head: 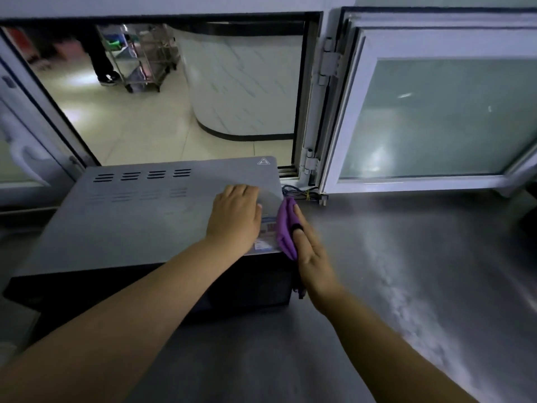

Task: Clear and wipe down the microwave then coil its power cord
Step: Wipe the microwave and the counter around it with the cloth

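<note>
A grey microwave (139, 216) with a black front stands on a steel counter (406, 257). My left hand (236, 216) lies flat on the right part of its top, fingers together, holding nothing. My right hand (312, 254) presses a purple cloth (285, 226) against the microwave's right side wall. A black power cord (300, 191), bundled with a yellow tie, lies on the counter just behind the microwave's right rear corner. A label sticker (267, 234) shows on the top near the right edge.
Behind the microwave an open serving hatch (180, 112) looks onto a tiled floor, a curved white counter, a metal trolley and a person's legs. A frosted window pane (436, 117) swings open over the counter at the right. Another pane with a handle (26, 158) stands at the left.
</note>
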Action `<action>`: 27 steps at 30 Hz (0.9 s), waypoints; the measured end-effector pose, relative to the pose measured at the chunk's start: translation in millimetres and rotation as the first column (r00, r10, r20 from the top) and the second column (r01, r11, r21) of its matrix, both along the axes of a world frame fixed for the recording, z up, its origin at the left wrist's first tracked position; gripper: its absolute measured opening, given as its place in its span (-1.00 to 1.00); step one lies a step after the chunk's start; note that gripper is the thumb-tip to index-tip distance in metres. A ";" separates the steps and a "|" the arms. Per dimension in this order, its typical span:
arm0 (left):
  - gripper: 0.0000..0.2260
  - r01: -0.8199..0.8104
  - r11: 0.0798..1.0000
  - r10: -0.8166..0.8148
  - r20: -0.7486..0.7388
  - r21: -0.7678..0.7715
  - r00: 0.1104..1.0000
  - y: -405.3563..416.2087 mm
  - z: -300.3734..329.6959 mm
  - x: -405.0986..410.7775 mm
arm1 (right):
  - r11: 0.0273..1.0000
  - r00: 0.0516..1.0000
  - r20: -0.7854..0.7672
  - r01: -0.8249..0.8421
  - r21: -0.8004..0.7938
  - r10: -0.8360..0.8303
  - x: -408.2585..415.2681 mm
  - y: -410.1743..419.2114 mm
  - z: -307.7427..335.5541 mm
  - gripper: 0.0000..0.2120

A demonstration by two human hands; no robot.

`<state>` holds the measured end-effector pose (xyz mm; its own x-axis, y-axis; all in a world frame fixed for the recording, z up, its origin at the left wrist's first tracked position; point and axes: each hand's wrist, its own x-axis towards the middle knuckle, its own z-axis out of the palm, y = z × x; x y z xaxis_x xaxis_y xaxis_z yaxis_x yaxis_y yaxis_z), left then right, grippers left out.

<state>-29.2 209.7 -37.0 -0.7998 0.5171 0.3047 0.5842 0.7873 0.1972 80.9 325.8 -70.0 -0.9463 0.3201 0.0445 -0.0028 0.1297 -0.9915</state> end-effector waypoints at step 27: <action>-0.52 -0.070 0.993 0.072 0.020 -0.095 0.997 18.6 -4.7 -0.6 | 0.978 0.995 0.044 -0.080 -0.191 0.089 -121.5 53.3 -51.6 -0.51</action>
<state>-29.9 228.3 -41.7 -0.8419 0.4842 0.2381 0.5222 0.8423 0.1335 -40.6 379.1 -121.5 -0.9698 0.2368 -0.0590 0.0464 -0.0586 -0.9972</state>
